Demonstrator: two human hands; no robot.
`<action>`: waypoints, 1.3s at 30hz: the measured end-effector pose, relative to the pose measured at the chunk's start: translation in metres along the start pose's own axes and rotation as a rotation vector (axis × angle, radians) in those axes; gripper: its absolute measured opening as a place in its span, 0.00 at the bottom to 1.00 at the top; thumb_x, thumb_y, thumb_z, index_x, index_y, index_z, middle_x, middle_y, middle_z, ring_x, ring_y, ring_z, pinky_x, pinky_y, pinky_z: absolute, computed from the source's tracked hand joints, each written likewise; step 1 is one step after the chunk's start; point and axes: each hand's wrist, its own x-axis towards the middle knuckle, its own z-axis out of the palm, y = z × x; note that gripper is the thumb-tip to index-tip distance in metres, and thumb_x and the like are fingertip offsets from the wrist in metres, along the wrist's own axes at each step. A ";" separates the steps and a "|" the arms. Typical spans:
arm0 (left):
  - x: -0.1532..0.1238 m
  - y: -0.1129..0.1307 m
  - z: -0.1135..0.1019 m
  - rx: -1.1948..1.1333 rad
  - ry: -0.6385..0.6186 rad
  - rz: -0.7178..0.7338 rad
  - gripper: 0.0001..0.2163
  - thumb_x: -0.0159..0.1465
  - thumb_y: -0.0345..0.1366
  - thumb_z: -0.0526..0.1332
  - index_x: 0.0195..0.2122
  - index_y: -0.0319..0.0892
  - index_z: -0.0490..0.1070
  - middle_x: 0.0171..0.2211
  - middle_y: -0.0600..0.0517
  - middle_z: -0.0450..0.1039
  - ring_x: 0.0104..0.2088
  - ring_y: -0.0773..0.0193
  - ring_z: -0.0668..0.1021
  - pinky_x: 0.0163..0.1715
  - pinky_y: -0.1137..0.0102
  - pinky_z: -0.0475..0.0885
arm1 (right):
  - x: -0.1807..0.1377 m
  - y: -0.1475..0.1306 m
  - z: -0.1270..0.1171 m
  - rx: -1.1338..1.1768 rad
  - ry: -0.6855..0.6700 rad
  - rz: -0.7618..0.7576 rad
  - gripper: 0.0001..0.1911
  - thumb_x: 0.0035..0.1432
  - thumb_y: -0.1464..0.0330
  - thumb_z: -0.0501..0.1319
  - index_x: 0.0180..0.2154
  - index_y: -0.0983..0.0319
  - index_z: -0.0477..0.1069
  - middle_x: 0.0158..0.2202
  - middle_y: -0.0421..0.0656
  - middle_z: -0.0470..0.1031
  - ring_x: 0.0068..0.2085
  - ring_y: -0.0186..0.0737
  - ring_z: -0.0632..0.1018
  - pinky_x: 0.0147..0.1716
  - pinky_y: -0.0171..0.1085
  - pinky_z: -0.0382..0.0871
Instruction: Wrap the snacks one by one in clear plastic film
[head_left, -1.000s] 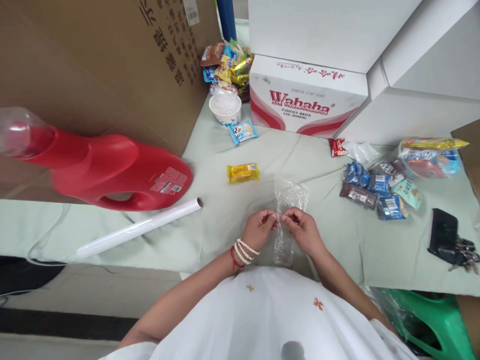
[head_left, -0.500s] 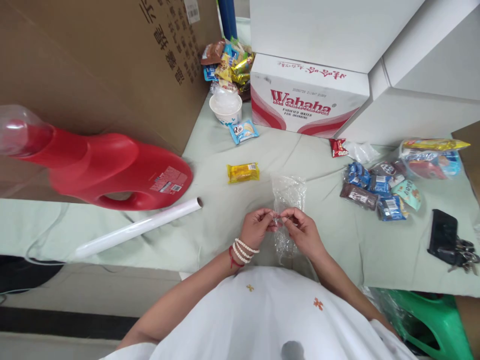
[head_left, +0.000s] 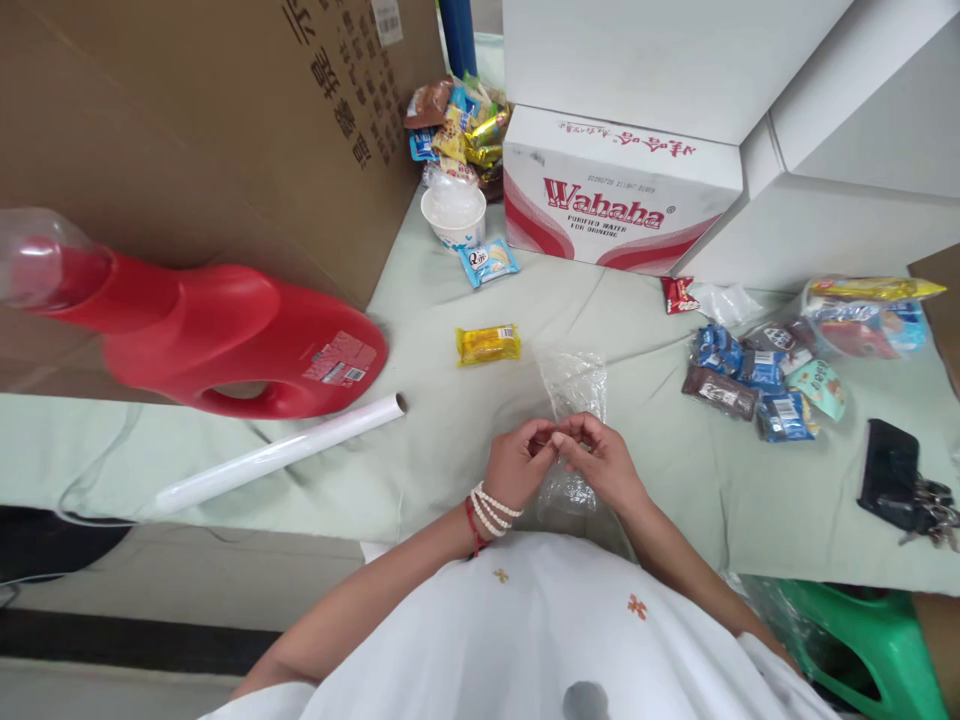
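The left hand and right hand meet, fingers pinching the middle of a clear plastic bag over the counter, near a yellow-wrapped snack; thin film likely calls for a light, even pinch, thumbs close, so it neither slips nor tears.

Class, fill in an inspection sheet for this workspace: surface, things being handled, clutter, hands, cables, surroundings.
Surface: pale green cloth, creased.
Things handled: clear plastic, crinkled.
Clutter: yellow packet, white roll, red bottle, snack packets, keys.
Hands: left hand and right hand meet, fingertips pinching the plastic; exact grip partly hidden.
Cables: thin pale cable, left, near the roll.
Surroundings: brown carton left, Wahaha box behind, green stool lower right.
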 end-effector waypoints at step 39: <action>0.013 -0.006 0.000 -0.255 0.054 -0.133 0.14 0.56 0.47 0.67 0.28 0.41 0.73 0.23 0.57 0.69 0.27 0.68 0.69 0.30 0.71 0.67 | -0.003 0.004 -0.004 -0.164 0.085 -0.078 0.16 0.59 0.52 0.64 0.33 0.58 0.77 0.32 0.42 0.73 0.26 0.35 0.70 0.23 0.34 0.64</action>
